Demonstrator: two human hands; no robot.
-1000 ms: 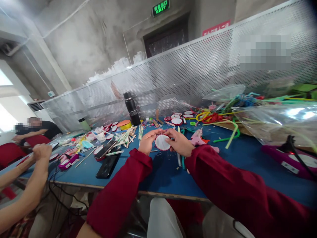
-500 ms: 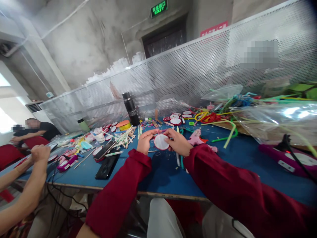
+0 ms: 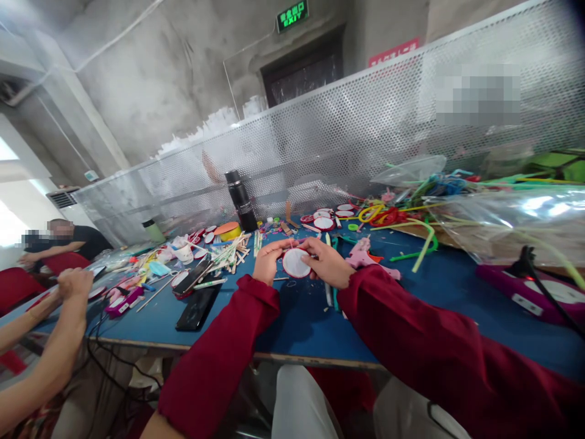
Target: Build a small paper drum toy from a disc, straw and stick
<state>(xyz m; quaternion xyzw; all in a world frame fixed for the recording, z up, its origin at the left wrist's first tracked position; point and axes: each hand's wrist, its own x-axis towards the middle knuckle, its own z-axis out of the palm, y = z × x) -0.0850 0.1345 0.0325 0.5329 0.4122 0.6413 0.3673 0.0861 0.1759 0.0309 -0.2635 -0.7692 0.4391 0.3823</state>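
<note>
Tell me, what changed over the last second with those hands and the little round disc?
Almost nothing. The left hand and the right hand still pinch the red-rimmed white disc above the blue table with the same grip; only the view drifted a little. The black flask, the scattered sticks and the co-worker's hands at the left stayed put.

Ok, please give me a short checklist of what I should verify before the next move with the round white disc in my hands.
1. Grip on the round white disc with the red rim: ok. The left hand holds its left edge and the right hand its right edge.
2. Bare space on the blue table below the disc: ok.
3. Pink plastic tool apart from the right hand: cannot tell.
4. Flat black phone apart from the left sleeve: ok.
5. Co-worker's hands out of the way: ok, far to the left.
</note>
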